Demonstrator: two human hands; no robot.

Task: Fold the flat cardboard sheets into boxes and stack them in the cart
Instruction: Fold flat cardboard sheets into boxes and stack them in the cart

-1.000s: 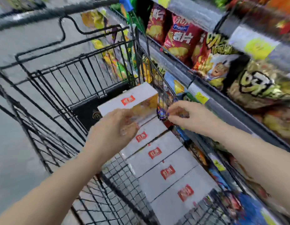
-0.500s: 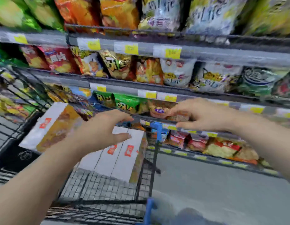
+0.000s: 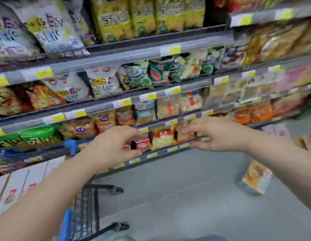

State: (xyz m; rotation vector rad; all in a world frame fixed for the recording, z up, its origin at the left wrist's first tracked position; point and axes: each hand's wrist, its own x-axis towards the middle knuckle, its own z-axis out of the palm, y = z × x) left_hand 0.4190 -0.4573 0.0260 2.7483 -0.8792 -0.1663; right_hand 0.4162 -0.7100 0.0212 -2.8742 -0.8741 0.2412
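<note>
Both of my hands are up in the air and hold nothing. My left hand (image 3: pixel 114 146) has loose, bent fingers with a gap between finger and thumb. My right hand (image 3: pixel 219 134) looks the same, fingers spread a little and apart from the thumb. Nothing is pinched in either one.

The cart (image 3: pixel 85 206) is down below my left arm, at the bottom left. Inside it, under my left wrist, I can see white folded boxes (image 3: pixel 24 181) with red marks, standing side by side. So I think some boxes are made and put away already.

Down past my right hand, on the grey floor (image 3: pixel 177 188), lies a flat-looking pack (image 3: pixel 256 178) with a yellow and orange print. It is blurry. I guess it is the next cardboard to fold, but I cannot be sure.

Behind both hands are shelves (image 3: pixel 116 56) full of snack bags (image 3: pixel 161 138).
</note>
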